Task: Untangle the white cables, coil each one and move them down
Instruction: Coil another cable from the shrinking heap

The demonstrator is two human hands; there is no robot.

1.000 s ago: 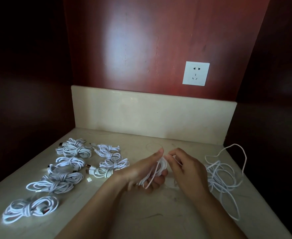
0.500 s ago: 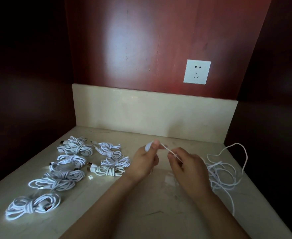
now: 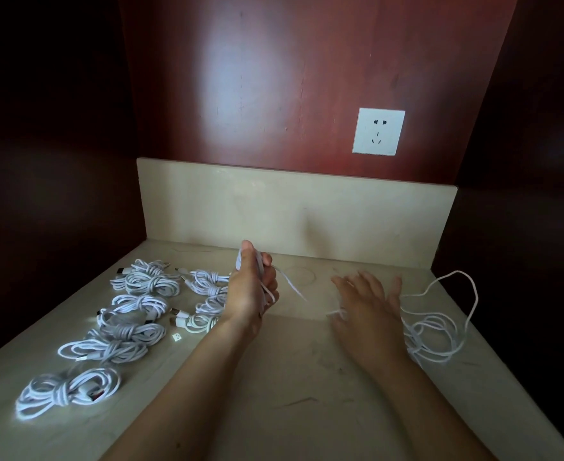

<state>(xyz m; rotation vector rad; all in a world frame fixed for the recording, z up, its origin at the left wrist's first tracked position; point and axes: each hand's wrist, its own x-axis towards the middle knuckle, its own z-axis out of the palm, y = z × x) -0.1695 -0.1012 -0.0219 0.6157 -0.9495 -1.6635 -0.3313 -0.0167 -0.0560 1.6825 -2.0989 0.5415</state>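
A: Left hand [image 3: 250, 289]: fingers curled round a few small loops of thin white round cable [image 3: 239, 261]. One strand trails off toward the right hand [image 3: 368, 304], which is flat, fingers spread, gripping nothing.

B: Progress?

A: Judged well past half. Just left of the left hand, several tied white cable bundles [image 3: 140, 281] lie in rows. Remaining: finish this coil, then the loose white cable tangle [image 3: 437, 327] just right of the right hand.

B: Unclear items?

A: Right hand blurred; cannot tell whether the strand touches it. The left wrist covers some bundles, so the count is uncertain. Small white square [image 3: 176, 337] beside them: unidentified. Cannot tell how many cables the tangle holds.
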